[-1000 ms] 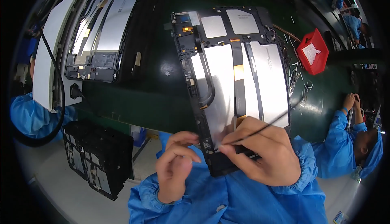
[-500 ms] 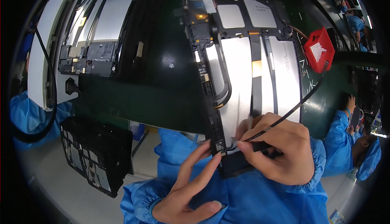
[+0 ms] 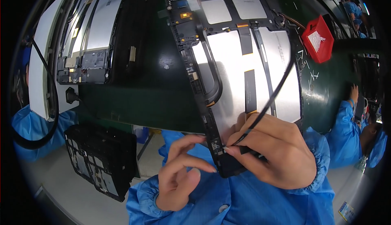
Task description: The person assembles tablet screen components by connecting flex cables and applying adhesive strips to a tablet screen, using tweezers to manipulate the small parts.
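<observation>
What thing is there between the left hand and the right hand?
In the head view, the dark left edge of the device lies between left hand and right hand.

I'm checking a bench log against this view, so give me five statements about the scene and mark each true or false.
1. The right hand holds a slender black item. True.
2. The red tray, with white material inside, stands to the right of the opened device. True.
3. The left hand grips the red tray. False: it is by the lower left edge of the opened device.
4. The person's sleeves are red. False: they are blue.
5. A second opened device lies to the left of the one by the hands. True.
</observation>
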{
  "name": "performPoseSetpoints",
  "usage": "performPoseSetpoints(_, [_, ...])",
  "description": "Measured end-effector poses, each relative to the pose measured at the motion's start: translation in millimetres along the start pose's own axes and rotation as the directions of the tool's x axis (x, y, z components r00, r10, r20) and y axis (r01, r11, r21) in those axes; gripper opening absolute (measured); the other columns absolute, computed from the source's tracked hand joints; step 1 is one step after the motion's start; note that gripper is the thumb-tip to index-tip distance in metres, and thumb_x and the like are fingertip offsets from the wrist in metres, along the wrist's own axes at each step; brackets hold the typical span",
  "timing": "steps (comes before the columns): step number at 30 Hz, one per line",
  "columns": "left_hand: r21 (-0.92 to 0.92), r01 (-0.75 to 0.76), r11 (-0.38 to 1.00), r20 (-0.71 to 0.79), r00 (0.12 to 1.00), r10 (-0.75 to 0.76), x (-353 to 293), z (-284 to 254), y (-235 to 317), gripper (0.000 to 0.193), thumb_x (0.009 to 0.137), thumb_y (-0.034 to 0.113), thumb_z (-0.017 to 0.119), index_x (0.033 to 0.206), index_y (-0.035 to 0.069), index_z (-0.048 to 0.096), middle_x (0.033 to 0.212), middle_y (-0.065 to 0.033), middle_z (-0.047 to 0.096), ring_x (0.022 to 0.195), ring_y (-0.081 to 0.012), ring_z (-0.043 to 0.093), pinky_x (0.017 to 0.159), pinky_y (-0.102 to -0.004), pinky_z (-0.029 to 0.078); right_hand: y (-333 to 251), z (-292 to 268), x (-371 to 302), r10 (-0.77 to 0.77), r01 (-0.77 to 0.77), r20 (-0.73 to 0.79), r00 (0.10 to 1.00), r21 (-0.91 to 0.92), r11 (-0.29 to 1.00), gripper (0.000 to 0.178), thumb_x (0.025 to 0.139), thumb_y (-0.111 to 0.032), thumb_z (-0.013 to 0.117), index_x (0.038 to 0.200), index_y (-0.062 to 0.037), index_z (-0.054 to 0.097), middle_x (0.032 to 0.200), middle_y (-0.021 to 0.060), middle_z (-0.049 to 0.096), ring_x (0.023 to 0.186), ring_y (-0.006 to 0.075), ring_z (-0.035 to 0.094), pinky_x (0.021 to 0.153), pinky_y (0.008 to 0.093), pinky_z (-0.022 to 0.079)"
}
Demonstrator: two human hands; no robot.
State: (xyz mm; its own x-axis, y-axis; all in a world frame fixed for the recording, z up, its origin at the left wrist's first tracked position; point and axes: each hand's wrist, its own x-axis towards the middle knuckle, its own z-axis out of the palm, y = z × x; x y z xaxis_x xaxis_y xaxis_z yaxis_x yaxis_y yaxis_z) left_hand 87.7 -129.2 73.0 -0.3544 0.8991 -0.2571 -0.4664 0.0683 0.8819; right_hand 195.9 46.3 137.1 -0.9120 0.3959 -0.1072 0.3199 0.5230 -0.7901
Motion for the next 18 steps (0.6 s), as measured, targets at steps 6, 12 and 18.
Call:
performPoseSetpoints(6, [0.47, -0.275, 0.839, -0.098, 0.928, 0.359, 16, 7, -8, 0.006, 0.078, 0.009, 0.064, 0.078, 0.003, 0.062, 0.101, -0.0155, 0.056, 0.086, -0.0223, 0.056, 0.078, -0.029, 0.042, -4, 7, -1, 0.01, -0.009, -0.067, 0.998, 0.023, 1.0, 0.016, 0.067, 0.003, 0.07, 0.078, 0.0025, 0.059, 0.075, 0.0125, 0.056, 0.067, 0.0276, 0.058, 0.057, 0.0337, 0.047])
performPoseSetpoints(12, [0.489, -0.216, 0.845, -0.107, 0.947, 0.303, 30, 9, -1, 0.011, 0.077, 0.011, 0.066, 0.08, 0.003, 0.059, 0.093, -0.0135, 0.056, 0.082, -0.0204, 0.055, 0.074, -0.0287, 0.042, -1, 13, -2, -0.015, 0.016, -0.124, 0.992, 0.014, 1.0, 0.017, 0.066, 0.003, 0.07, 0.078, 0.0024, 0.058, 0.073, 0.0124, 0.054, 0.066, 0.0272, 0.057, 0.056, 0.0345, 0.046])
performPoseSetpoints(18, [0.422, -0.261, 0.868, -0.114, 0.935, 0.336, 29, 2, -11, 0.01, 0.078, 0.01, 0.065, 0.079, 0.002, 0.058, 0.092, -0.0126, 0.055, 0.079, -0.0197, 0.054, 0.071, -0.028, 0.042, -2, 15, -2, -0.006, 0.01, -0.138, 0.99, 0.03, 0.999, 0.017, 0.066, 0.003, 0.07, 0.078, 0.0019, 0.058, 0.073, 0.0125, 0.054, 0.066, 0.0272, 0.057, 0.055, 0.0343, 0.045])
